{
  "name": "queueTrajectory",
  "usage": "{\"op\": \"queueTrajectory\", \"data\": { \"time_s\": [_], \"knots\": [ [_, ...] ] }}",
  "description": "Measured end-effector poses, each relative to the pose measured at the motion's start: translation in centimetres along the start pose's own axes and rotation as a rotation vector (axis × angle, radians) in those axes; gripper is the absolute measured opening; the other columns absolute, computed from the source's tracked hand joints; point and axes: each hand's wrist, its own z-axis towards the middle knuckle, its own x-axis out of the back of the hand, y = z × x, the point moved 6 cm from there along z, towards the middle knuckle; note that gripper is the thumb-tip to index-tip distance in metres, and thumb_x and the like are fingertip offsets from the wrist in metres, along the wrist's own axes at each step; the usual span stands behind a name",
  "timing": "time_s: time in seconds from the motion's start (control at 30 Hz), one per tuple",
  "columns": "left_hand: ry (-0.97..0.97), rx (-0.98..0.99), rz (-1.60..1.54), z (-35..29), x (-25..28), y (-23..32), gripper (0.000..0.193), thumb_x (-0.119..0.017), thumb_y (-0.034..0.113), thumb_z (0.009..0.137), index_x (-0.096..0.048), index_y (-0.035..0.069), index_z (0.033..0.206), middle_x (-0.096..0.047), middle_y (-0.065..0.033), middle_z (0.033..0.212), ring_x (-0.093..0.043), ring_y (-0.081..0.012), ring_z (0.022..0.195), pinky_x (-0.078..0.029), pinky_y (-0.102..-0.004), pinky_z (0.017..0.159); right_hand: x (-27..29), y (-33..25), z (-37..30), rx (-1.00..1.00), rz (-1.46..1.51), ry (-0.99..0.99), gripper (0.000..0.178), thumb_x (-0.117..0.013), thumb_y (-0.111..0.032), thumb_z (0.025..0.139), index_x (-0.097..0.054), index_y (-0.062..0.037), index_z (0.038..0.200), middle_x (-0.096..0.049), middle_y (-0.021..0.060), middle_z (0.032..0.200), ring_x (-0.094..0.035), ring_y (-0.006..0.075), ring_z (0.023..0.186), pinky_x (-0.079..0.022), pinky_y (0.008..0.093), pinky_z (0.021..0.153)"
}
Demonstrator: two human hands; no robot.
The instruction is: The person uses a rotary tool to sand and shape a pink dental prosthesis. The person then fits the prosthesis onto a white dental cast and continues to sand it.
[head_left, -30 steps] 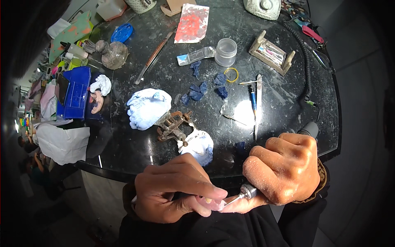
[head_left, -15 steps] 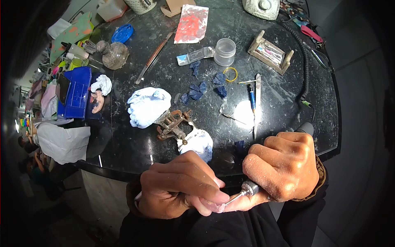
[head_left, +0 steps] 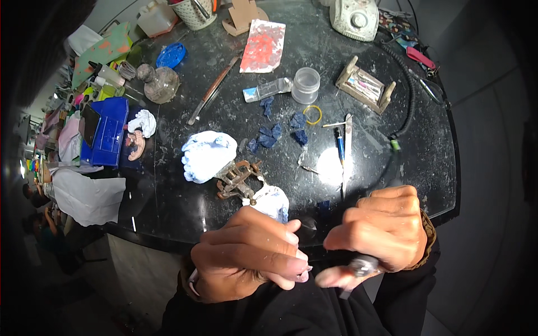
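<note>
1. Head view, L hand (head_left: 241,255): low ctr, in front of bench edge. Small pink piece (head_left: 303,275) is pinched btwn thumb and fingertips, mostly covered by them; exact shape can't be told.
2. R hand (head_left: 386,227): low, R of ctr. Dark/metal rotary handpiece (head_left: 364,265) is gripped under curled fingers, thumb stretched twd L hand. Handpiece is motion-blurred, tip detail can't be made out. Hands are apart, narrow gap btwn; pink piece isn't touched by handpiece.
3. Bench (head_left: 159,190): black, dusty. Rusty metal articulator (head_left: 240,180) is set just beyond L hand, w/ one white cast (head_left: 209,155) at its upper L and another white cast (head_left: 271,201) at lower R, partly hidden by L hand.
4. Mid bench: dk blue scraps (head_left: 270,135) are scattered near yellow ring (head_left: 320,115). Blue-handled tool (head_left: 340,147) is laid beside metal spatula (head_left: 348,148), under bright light patch.
5. Far side: clear pot (head_left: 306,87) is placed L of wooden rack (head_left: 364,85), slim items held in it. Red-smeared card (head_left: 262,47) is laid farther back.
6. L side: blue box (head_left: 106,137) is seen, pink arch-shaped piece (head_left: 136,145) just beside it.
</note>
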Motion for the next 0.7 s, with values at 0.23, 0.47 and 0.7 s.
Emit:
{"op": "queueTrajectory", "data": {
  "time_s": [0.23, 0.47, 0.7],
  "knots": [
    [0.067, 0.066, 0.069, -0.1, 0.2, 0.4, 0.021, -0.078, 0.011, 0.069, -0.069, 0.009, 0.088, -0.070, -0.0014, 0.085, -0.063, -0.0151, 0.082, -0.054, -0.0320, 0.079, 0.1, 0.3, -0.1, -0.027, 0.392, 0.132, 0.011, -0.077, -0.010, 0.072, -0.068, -0.0057, 0.077, -0.063, 0.0002, 0.056, -0.052, 0.0073, 0.038, -0.035, 0.0194, 0.037],
    [0.003, -0.143, 0.343, 0.6, -0.3, 1.6, 0.020, -0.076, -0.003, 0.069, -0.061, 0.008, 0.078, -0.068, -0.0044, 0.071, -0.060, -0.0151, 0.076, -0.051, -0.0228, 0.072, 1.0, 0.0, 0.3, 0.073, 0.281, 0.015, 0.021, -0.070, -0.012, 0.069, -0.068, -0.0038, 0.088, -0.056, -0.0019, 0.060, -0.052, 0.0074, 0.045, -0.037, 0.0221, 0.039],
    [0.010, -0.140, 0.293, -0.1, 0.3, 1.4, 0.024, -0.081, 0.006, 0.062, -0.071, 0.012, 0.083, -0.070, -0.0016, 0.087, -0.062, -0.0158, 0.082, -0.053, -0.0263, 0.074, 0.1, 0.5, -0.3, 0.077, 0.378, 0.235, 0.008, -0.072, -0.006, 0.073, -0.071, -0.0050, 0.081, -0.045, -0.0047, 0.042, -0.038, 0.0051, 0.031, -0.024, 0.0204, 0.035]
  ]
}}
